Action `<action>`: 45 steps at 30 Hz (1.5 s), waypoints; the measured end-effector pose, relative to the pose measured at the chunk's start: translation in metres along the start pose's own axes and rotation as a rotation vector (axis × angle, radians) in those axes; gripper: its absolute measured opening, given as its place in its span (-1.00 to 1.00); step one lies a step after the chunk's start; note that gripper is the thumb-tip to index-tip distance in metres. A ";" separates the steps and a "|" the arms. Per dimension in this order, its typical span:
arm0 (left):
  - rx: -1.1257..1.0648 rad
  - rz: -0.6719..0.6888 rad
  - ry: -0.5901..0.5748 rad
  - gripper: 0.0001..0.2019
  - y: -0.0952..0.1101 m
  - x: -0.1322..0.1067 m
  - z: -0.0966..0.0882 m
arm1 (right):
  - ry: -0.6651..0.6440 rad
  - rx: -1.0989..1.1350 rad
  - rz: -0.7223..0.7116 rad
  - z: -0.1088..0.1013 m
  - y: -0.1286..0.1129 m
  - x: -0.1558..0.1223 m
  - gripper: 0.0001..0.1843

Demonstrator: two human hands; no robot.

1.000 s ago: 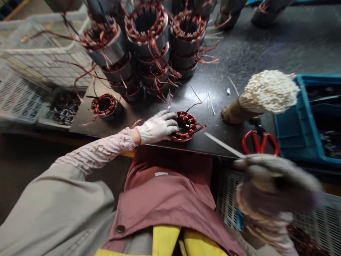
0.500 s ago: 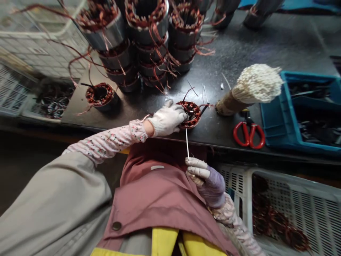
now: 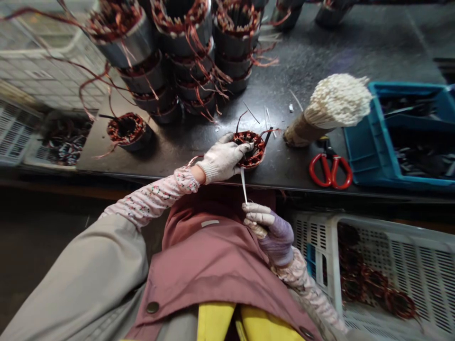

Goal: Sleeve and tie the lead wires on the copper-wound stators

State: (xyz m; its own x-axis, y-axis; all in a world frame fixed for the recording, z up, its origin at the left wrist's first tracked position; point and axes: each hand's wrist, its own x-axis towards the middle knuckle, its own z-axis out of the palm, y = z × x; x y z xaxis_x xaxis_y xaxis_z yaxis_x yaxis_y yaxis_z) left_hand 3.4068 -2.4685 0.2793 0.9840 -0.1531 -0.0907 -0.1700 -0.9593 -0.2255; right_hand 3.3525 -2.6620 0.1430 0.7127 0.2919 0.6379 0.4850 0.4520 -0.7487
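A small wound stator [image 3: 250, 149] with copper windings sits at the front edge of the black workbench [image 3: 320, 61], tilted toward me. My left hand [image 3: 223, 158], in a white knit glove, grips its near side. My right hand [image 3: 270, 229], in a worn glove with a purple-stained back, pinches a thin white strip [image 3: 243, 185] below the stator. The strip's upper end reaches the stator's lower rim, and its tip is hidden there. Another wound stator [image 3: 126, 130] stands to the left on the bench.
A stack of wound stators [image 3: 188, 61] with loose copper leads rises behind my hands. To the right are a bundle of white-tipped sticks [image 3: 329, 106], red-handled scissors [image 3: 330, 169] and a blue crate [image 3: 359, 147]. A white crate [image 3: 373, 227] of stators sits below right.
My right hand has come in from the lower right, no longer blurred, and holds the strip below the stator. The stator sits tilted in my left hand, and the whole view has shifted slightly.
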 end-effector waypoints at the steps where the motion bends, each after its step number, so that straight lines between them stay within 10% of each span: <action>1: -0.012 0.003 0.002 -0.37 0.000 0.000 0.001 | 0.002 0.000 0.011 -0.001 -0.002 -0.003 -0.66; 13: -0.096 -0.036 0.040 -0.34 0.001 -0.001 0.006 | 0.158 -0.024 -0.030 0.016 0.034 0.024 -0.81; 18: -0.343 -0.203 0.251 -0.44 0.002 -0.011 0.020 | 0.337 -0.071 0.046 0.032 0.059 0.057 -0.92; 26: -0.372 0.192 0.596 -0.85 -0.004 -0.009 0.039 | 0.250 -0.191 0.076 0.015 0.032 0.074 -0.93; 45: -0.412 0.212 0.524 -0.77 -0.009 -0.004 0.038 | 0.057 -0.334 0.262 0.005 0.048 0.089 -0.76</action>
State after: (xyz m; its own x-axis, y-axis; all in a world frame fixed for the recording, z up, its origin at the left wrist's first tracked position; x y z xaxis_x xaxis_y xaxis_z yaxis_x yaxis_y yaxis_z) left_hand 3.4020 -2.4499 0.2452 0.8452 -0.3419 0.4108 -0.4294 -0.8920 0.1411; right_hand 3.4363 -2.6103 0.1650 0.8561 0.3086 0.4146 0.4149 0.0679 -0.9073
